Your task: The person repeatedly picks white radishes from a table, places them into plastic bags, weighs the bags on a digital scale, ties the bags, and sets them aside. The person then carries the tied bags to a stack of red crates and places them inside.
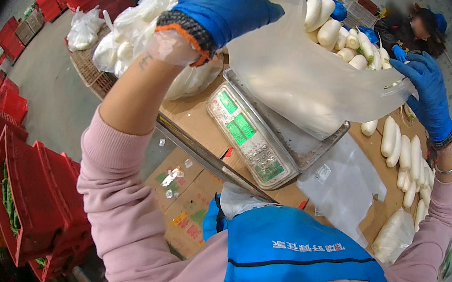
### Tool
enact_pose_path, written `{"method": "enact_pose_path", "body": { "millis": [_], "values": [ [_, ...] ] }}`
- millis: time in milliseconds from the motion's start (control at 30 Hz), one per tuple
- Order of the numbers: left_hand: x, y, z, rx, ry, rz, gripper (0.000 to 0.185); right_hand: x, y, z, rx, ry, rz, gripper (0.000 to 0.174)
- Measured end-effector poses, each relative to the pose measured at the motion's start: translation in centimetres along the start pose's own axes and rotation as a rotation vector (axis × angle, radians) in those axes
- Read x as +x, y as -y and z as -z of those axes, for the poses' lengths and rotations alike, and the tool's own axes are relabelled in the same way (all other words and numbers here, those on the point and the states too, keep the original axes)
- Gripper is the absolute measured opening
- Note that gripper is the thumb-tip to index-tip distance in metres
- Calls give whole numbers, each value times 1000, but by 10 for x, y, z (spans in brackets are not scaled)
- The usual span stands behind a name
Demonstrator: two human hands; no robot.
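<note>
A large translucent plastic bag (285, 69) with white radishes in its bottom rests on the metal pan of a digital scale (247, 138). My left hand (229, 3), in a blue glove, is raised at the top of the view by the bag's upper part; its fingertips are partly out of frame, so its hold is unclear. At the right, my right hand (427, 89), also blue-gloved, has its fingers curled at the bag's other corner. Loose white radishes (408, 155) lie on the cardboard below that hand, and more are heaped behind the bag (329, 33).
Flat plastic bags (343, 185) lie beside the scale, and a filled bag (393, 236) sits near my right forearm. Knotted bags of radishes (123, 43) stand beyond the scale. Red crates (41, 199) are stacked at left. A person (408, 29) is at upper right.
</note>
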State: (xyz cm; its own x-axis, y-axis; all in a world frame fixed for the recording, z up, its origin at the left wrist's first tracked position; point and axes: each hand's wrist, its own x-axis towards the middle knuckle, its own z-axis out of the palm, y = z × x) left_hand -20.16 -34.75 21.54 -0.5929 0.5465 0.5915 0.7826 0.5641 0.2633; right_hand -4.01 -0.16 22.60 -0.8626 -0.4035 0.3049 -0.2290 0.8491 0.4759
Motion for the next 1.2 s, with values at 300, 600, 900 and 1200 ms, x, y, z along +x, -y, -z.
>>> {"method": "enact_pose_path", "body": {
  "millis": [300, 600, 900, 1200],
  "values": [
    [34, 25, -18, -890, 292, -52, 27, 3, -21, -25, 348, -417, -246, 25],
    [73, -17, -88, -481, 12, -514, 28, 24, -13, -54, 1444, -250, -500, 45],
    [90, -75, -114, -345, 439, -496, 27, 56, 27, -51, 1078, -362, -398, 62],
    [43, 24, -177, -765, 504, -635, 10, 26, -31, -176, 1089, -43, -1061, 22]
  ]
}}
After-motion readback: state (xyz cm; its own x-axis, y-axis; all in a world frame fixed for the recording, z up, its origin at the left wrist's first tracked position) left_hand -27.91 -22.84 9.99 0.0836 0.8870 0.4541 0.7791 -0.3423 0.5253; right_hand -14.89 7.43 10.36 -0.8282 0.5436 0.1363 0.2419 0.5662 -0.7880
